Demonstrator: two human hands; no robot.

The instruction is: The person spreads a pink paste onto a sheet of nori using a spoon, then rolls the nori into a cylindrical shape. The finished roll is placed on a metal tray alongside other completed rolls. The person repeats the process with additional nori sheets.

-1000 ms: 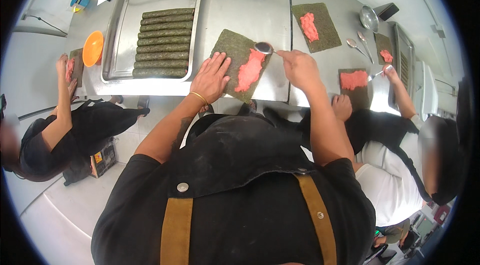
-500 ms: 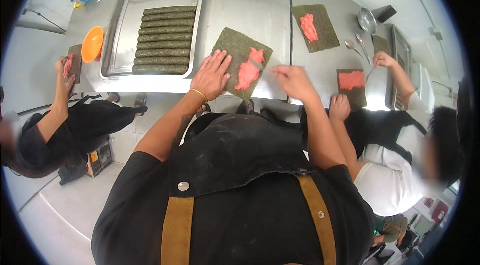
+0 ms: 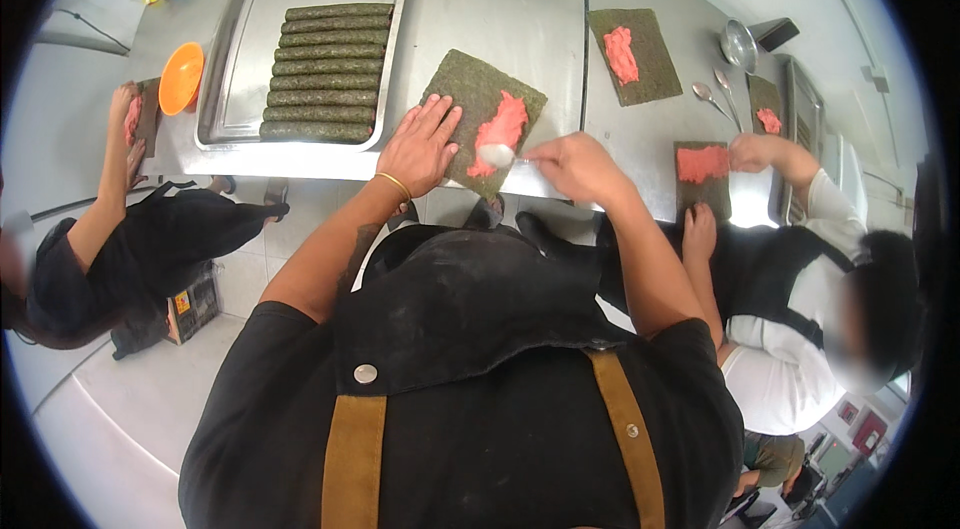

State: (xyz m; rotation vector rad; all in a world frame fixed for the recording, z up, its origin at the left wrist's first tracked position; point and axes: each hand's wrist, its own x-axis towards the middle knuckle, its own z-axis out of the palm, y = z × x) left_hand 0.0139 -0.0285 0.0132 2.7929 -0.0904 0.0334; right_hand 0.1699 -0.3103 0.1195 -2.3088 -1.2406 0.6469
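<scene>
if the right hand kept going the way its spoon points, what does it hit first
Most likely the pink paste on the seaweed sheet; the right hand aims its spoon left, and the bowl looks already at the paste's lower edge.

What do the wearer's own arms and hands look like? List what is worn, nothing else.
Both forearms are bare below short black sleeves. The left hand has a thin gold-coloured bangle at the wrist. The right hand shows no ring, watch or glove. A black apron with tan straps covers the chest.
</scene>
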